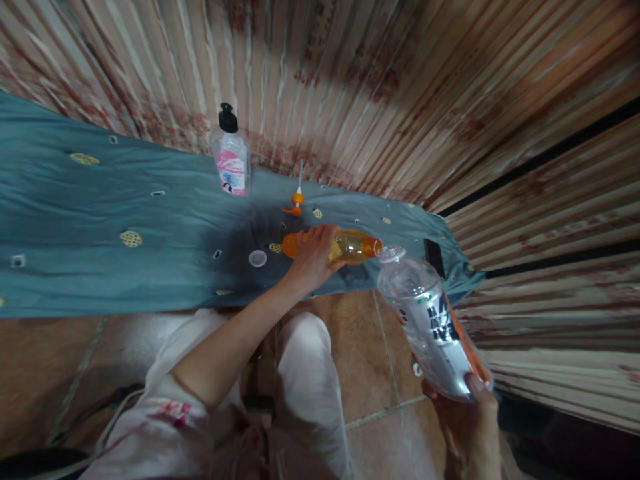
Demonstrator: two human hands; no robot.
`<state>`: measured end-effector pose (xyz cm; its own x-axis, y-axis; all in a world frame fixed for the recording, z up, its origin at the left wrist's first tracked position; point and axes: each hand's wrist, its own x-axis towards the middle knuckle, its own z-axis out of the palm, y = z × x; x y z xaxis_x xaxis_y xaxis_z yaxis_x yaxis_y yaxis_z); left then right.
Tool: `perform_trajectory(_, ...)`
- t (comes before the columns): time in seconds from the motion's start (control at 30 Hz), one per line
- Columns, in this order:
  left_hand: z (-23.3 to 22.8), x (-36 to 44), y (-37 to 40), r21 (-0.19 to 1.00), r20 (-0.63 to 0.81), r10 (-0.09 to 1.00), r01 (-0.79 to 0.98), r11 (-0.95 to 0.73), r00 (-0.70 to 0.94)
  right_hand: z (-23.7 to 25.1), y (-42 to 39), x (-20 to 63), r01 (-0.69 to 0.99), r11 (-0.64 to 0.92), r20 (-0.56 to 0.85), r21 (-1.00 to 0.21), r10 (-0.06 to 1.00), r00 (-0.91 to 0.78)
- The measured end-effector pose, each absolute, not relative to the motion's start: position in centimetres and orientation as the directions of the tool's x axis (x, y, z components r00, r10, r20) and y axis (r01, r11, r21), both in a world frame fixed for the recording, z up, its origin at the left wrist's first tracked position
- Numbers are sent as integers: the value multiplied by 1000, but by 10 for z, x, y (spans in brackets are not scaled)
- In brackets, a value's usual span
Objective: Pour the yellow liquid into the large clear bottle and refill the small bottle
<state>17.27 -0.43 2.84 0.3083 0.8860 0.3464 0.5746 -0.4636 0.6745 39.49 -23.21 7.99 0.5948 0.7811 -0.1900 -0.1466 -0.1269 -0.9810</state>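
Fingers of the left hand (pixel 314 259) wrap an orange bottle (pixel 345 247) lying on the far blue cloth (pixel 75 220), while the right hand (pixel 467 413), near right, grips a clear water bottle (pixel 430 323) tilted so its mouth sits just beside the orange one's. Left of them lies what seems a small clear cap (pixel 257 258). Farther off stand an orange pump head (pixel 297 202) and a pump dispenser (pixel 231 155) against the striped curtain (pixel 400 87).

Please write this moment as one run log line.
left hand: holds orange bottle | right hand: holds clear bottle, tilted toward it | white cap: on cloth
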Motion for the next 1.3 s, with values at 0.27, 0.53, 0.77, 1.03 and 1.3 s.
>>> perform_trajectory(0.27, 30, 172, -5, 676, 333, 891, 581, -454, 309, 80, -232, 392, -146, -117, -181, -982, 788, 588)
perform_trajectory(0.53, 31, 173, -5, 679, 326, 893, 580, -450, 311, 74, -235, 404, -165, -132, -204, -978, 788, 581)
perform_trajectory(0.77, 29, 173, -5, 689, 339, 892, 566, -452, 299, 74, -238, 401, -153, -114, -185, -982, 759, 624)
perform_trajectory(1.03, 29, 172, -4, 691, 330, 894, 568, -447, 302, 74, -236, 403, -158, -140, -208, -977, 761, 615)
perform_trajectory(1.3, 33, 172, -5, 694, 316, 895, 566, -444, 315, 78, -233, 399, -135, -150, -201, -980, 785, 587)
